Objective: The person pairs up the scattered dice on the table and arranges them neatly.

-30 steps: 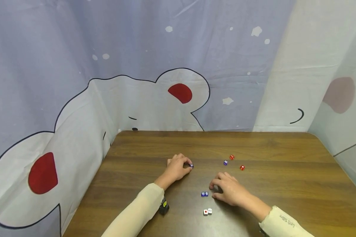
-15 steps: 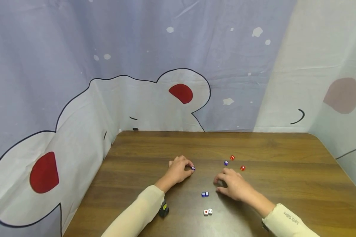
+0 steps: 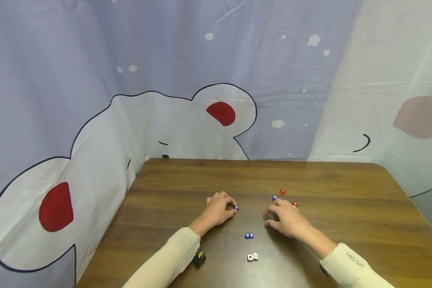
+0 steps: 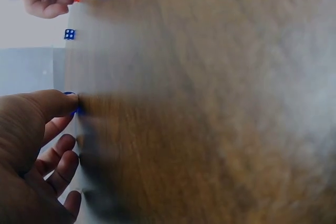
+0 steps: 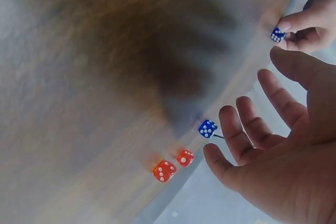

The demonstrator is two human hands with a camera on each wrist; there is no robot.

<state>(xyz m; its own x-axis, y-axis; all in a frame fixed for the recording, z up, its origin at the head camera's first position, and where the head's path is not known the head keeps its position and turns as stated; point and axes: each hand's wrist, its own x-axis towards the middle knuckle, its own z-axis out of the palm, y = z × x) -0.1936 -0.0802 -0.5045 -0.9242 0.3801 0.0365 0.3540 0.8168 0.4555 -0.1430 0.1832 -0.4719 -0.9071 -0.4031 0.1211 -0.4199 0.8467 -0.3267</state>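
My left hand (image 3: 217, 209) pinches a blue die (image 3: 236, 208) between thumb and index finger, low over the wooden table. In the left wrist view that die is mostly covered by the thumb. To the right, my right hand (image 3: 287, 218) hovers with loosely bent, spread fingers and holds nothing. Just beyond its fingertips lies another blue die (image 3: 275, 198), with a red die (image 3: 282, 192) behind it. A second red die (image 3: 295, 204) is partly hidden behind the right hand; both red dice also appear in the right wrist view.
Nearer the front of the table (image 3: 187, 176), two blue dice (image 3: 249, 236) stand side by side. In front of them sits a pair of white dice (image 3: 253, 257). A printed curtain (image 3: 158, 124) hangs along the table's back and left edges.
My left hand has drawn the pinched blue die slightly nearer and to the right. My right hand has moved away from the blue pair, forward and rightward toward the far dice.
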